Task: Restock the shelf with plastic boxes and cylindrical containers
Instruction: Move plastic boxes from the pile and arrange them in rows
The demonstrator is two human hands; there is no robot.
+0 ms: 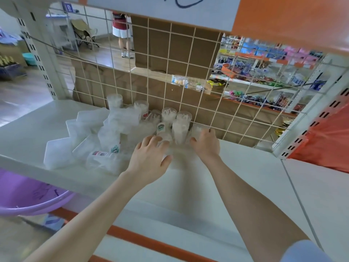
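Note:
Several clear cylindrical containers stand on the white shelf against the wire grid back. To their left lies a loose heap of translucent plastic boxes, some tipped over. My left hand reaches in with its fingers curled round a clear cylindrical container at the front of the group. My right hand grips another clear cylindrical container at the right end of the row, near the grid.
A wire grid backs the shelf, with cardboard behind it. A purple plastic basin sits below at the left. An orange bag hangs at the right. A person stands in the aisle beyond. An orange-edged shelf hangs overhead.

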